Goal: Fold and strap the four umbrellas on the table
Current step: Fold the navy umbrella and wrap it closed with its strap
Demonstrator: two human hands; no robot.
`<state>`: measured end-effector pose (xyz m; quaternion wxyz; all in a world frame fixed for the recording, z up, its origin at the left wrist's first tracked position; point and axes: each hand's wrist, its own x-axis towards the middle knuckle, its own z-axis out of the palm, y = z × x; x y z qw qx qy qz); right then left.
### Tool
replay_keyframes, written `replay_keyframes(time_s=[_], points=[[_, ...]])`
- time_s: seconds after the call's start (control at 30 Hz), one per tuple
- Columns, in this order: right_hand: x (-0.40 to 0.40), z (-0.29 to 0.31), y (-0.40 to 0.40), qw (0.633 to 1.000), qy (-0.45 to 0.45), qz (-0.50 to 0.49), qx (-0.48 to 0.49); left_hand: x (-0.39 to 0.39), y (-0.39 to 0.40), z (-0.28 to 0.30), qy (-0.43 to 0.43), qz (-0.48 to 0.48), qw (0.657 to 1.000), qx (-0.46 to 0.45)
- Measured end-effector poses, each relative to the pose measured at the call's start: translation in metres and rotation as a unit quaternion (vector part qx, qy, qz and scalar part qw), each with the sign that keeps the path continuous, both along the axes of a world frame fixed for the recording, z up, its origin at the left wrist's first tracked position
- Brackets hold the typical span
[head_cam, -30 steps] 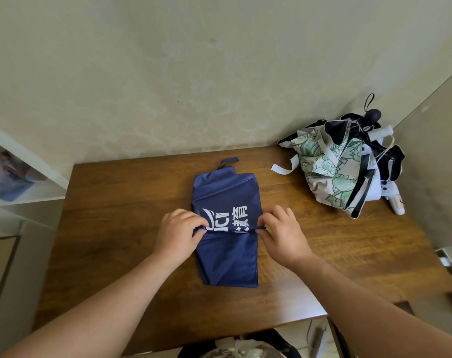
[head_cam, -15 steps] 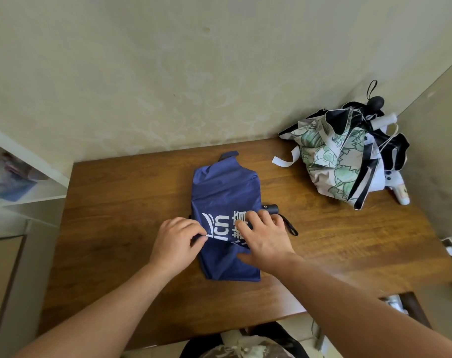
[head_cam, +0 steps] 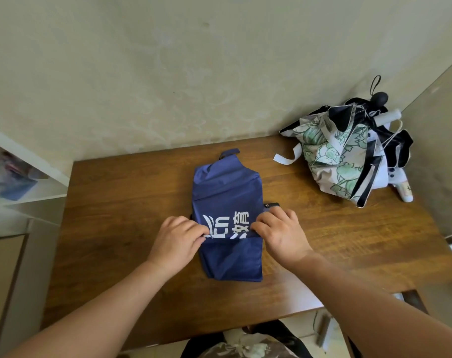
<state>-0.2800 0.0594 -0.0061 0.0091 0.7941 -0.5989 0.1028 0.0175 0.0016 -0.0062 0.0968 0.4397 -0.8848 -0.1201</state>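
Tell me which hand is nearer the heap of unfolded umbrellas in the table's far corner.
Right. The right hand grips the blue umbrella's near-side edge toward the heap; the left hand pinches its opposite edge.

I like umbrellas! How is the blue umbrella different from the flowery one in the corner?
The blue umbrella lies flat and smoothed mid-table; the flowery umbrella sits crumpled in a heap by the wall. The blue one is plain with white writing; the flowery one has green flowers on pale cloth. The left hand and right hand grip the blue one; nobody touches the flowery one. Both rest on the wooden table.
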Motion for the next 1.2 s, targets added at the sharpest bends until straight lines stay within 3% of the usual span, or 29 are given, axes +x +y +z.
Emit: replay_keyframes(time_s=[0.33, 0.43, 0.57, 0.83, 0.97, 1.1, 1.2], points=[[0.008, -0.031, 0.037, 0.989, 0.041, 0.086, 0.109, -0.02, 0.015, -0.026, -0.175, -0.119, 0.977, 0.003], [0.015, -0.041, 0.038, 0.982, 0.062, 0.085, 0.155, -0.031, 0.019, -0.023, -0.186, -0.157, 0.969, 0.032], [0.022, -0.046, 0.039, 0.972, 0.083, 0.086, 0.204, -0.056, 0.017, -0.019, -0.141, -0.115, 0.981, 0.068], [0.013, -0.055, 0.047, 0.938, 0.092, 0.097, 0.32, -0.078, 0.014, -0.035, -0.247, -0.127, 0.956, 0.097], [0.014, -0.053, 0.048, 0.932, 0.075, 0.095, 0.342, -0.079, 0.028, -0.044, -0.258, -0.157, 0.945, 0.126], [0.025, -0.053, 0.036, 0.965, -0.026, 0.035, 0.26, -0.073, 0.035, -0.052, -0.255, -0.165, 0.944, 0.128], [0.039, -0.052, 0.019, 0.96, -0.077, -0.024, 0.266, -0.065, 0.04, -0.058, -0.241, -0.181, 0.947, 0.113]])
